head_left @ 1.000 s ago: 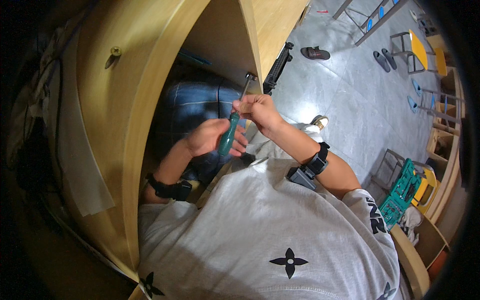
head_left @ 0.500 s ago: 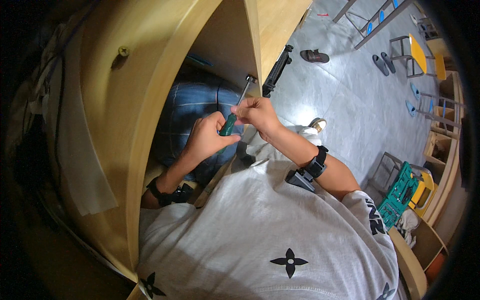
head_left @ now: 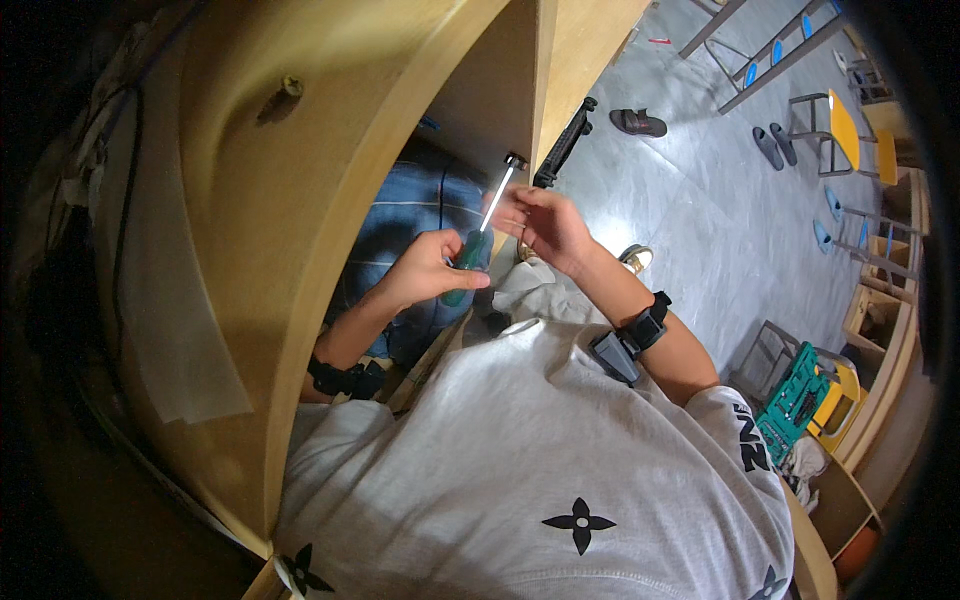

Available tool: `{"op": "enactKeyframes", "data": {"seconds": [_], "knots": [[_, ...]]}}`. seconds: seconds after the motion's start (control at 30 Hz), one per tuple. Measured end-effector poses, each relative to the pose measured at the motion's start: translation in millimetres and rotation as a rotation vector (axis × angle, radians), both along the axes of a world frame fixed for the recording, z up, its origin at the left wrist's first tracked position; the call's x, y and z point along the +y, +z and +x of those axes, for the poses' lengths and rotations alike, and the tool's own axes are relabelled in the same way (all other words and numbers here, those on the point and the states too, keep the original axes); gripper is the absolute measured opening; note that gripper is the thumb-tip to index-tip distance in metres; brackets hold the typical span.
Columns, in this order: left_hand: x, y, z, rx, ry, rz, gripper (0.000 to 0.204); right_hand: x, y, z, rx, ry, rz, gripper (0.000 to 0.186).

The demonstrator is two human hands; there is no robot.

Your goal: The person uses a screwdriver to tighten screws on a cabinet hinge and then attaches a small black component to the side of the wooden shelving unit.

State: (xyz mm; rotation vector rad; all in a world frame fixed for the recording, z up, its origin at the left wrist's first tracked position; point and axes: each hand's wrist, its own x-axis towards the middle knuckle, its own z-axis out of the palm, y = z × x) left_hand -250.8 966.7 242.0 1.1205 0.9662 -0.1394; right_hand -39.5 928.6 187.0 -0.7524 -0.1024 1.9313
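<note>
My left hand (head_left: 432,267) is closed around the green handle of a screwdriver (head_left: 468,262). Its bright metal shaft slants up to a small dark round metal fitting (head_left: 516,162) on the inner face of an upright wooden panel (head_left: 490,90); whether the tip sits in it is too small to tell. Beside the shaft, my right hand (head_left: 552,228) has its fingers apart and slightly blurred, holding nothing. Behind the left hand lies a dark blue checked fabric bundle (head_left: 400,205) inside the wooden compartment.
A curved wooden panel (head_left: 330,200) with a protruding screw (head_left: 291,87) rises close on my left. On the grey floor at right are a brown sandal (head_left: 638,123), grey slippers (head_left: 768,147) and yellow chairs (head_left: 843,130). A green tool case (head_left: 797,402) rests on a yellow chair.
My right hand has come off the screwdriver shaft and opened its fingers, moving slightly right. The left hand keeps its grip on the handle. The whole view has shifted a little.
</note>
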Motion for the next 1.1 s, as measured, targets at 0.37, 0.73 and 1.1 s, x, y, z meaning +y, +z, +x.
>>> {"op": "enactKeyframes", "data": {"seconds": [0.37, 0.73, 1.1], "knots": [[-11, 7, 9, -0.160, 0.134, 0.102, 0.020, 12, 12, -4, -0.086, -0.329, -0.156, 0.020], [-11, -8, -1, -0.324, 0.384, -0.456, 0.044, 10, 10, -9, -0.098, -0.403, -0.153, 0.019], [-14, 5, 9, -0.252, 0.520, -0.466, 0.026, 11, 15, -10, -0.117, -0.383, -0.125, 0.026]]}}
